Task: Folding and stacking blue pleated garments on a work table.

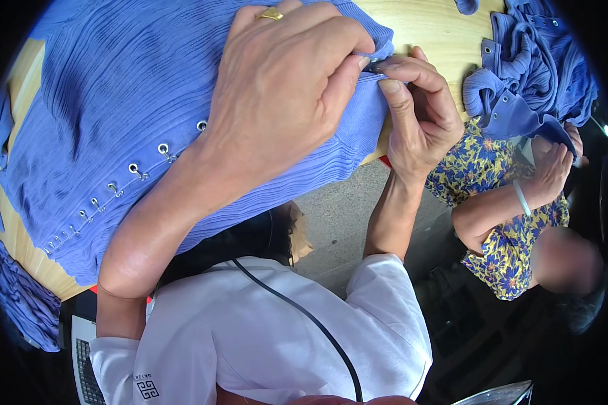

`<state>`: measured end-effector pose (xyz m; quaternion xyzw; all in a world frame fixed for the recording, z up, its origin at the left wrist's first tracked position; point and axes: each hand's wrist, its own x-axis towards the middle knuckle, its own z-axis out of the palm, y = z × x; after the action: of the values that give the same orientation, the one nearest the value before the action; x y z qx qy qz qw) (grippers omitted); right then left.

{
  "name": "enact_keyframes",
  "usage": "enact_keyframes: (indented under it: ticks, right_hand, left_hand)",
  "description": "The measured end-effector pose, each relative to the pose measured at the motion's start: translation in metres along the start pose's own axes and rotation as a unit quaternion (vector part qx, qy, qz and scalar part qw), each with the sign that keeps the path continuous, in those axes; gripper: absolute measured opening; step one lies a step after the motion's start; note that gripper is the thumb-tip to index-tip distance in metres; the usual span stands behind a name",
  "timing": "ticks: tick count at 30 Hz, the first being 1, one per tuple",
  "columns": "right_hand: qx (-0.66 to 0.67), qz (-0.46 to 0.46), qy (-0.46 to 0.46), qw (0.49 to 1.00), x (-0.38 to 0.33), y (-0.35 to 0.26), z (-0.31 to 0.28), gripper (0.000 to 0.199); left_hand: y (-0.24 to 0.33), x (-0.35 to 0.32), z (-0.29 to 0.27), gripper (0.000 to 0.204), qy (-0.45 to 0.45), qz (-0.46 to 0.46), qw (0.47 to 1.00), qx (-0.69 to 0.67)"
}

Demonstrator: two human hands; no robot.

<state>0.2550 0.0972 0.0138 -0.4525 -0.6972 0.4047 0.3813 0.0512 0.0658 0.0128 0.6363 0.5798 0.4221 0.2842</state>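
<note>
A blue ribbed knit garment [135,88] lies spread over the table in front of me. Along its front edge runs a row of silver eyelets [134,169], with small metal hooks [169,156] through several of them. My left hand [284,81], a gold ring on one finger, pinches the garment's edge at its right end. Thumb and fingers of my right hand [422,111] are closed at the same spot, meeting the left fingertips. Something small and dark shows between the two hands, mostly hidden by the fingers.
The pale wooden table [446,40] carries more blue knit garments [527,61] at the far right and another blue knit piece [27,297] at the left. To the right sits a co-worker in a flowered top [486,169], handling blue fabric. A laptop [84,364] stands lower left.
</note>
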Motion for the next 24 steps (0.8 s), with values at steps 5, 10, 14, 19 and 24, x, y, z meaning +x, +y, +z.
enact_keyframes:
  ticks: [5, 10, 14, 19, 24]
  right_hand:
    - [0.003, 0.006, -0.012, 1.0, 0.0007, 0.0016, -0.0022, 0.014]
    - [0.016, 0.023, -0.016, 0.999, 0.0005, 0.0004, -0.003, 0.014]
    - [0.043, 0.036, 0.001, 0.998, 0.0, -0.0013, 0.0005, 0.015]
    - [0.036, 0.047, 0.011, 0.998, 0.0004, -0.0019, 0.0011, 0.015]
    - [0.031, 0.05, 0.023, 0.998, -0.0009, -0.0036, 0.0019, 0.014]
  left_hand:
    - [-0.0019, 0.0013, -0.0031, 0.014, -0.009, 0.01, 1.0, -0.012]
    - [-0.0012, 0.0028, -0.0022, 0.014, -0.01, 0.013, 1.0, -0.018]
    - [-0.0013, 0.003, -0.004, 0.014, -0.018, 0.009, 1.0, -0.02]
    - [-0.0027, 0.0038, -0.0009, 0.015, 0.001, 0.028, 0.999, -0.028]
    - [-0.0038, 0.0004, 0.0039, 0.018, 0.026, 0.07, 0.997, 0.01]
